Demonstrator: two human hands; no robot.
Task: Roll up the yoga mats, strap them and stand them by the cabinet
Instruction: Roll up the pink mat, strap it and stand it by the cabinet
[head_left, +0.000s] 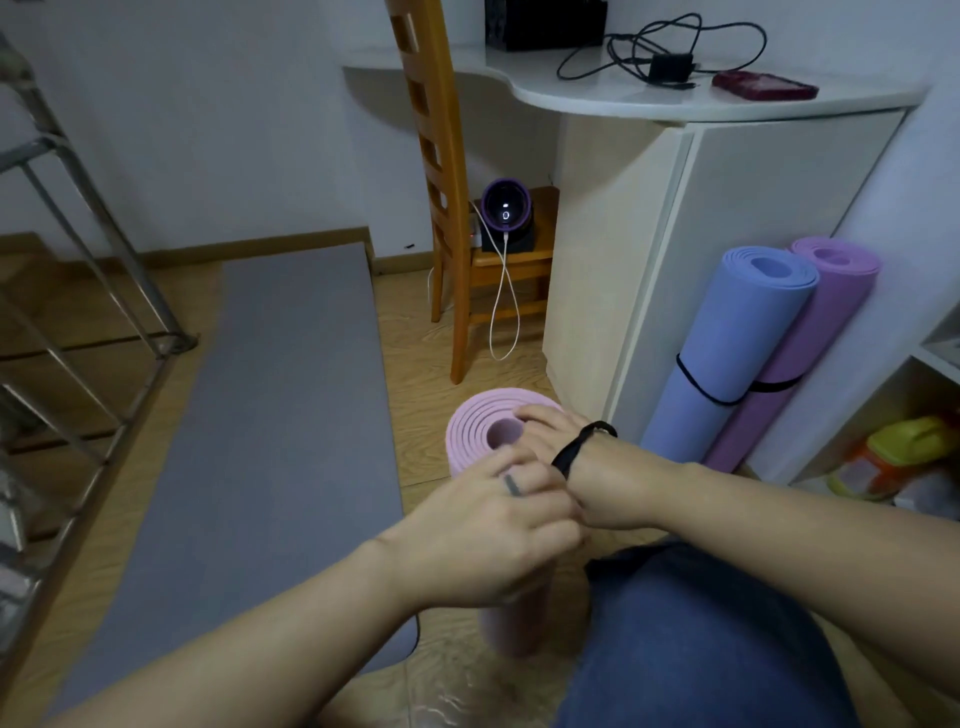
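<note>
One pink mat (470, 426) stood rolled on end at lower centre of the frame, its spiral top facing up and its foot on the wooden floor (415, 343) beside a knee in blue denim. The right hand (597, 467) lay over the far rim of the roll, fingers bent down onto it to keep it upright. A black band (576, 447) was looped around that hand near the wrist. The left hand (488, 519) had its fingers curled in against the right wrist and appeared to pinch the band's lower end; the exact hold was hidden by the knuckles.

To strap well, the band probably needed to be drawn off the wrist and stretched wide over the top of the roll. It should then be worked down towards the middle while the other hand kept the coil tight, since a slackened grip could let the layers spring loose.

At right, a blue mat (727, 353) and a purple mat (815, 338), each banded in black, leaned against the cabinet (649, 234). A grey mat (291, 415) lay unrolled on the floor at left.
</note>
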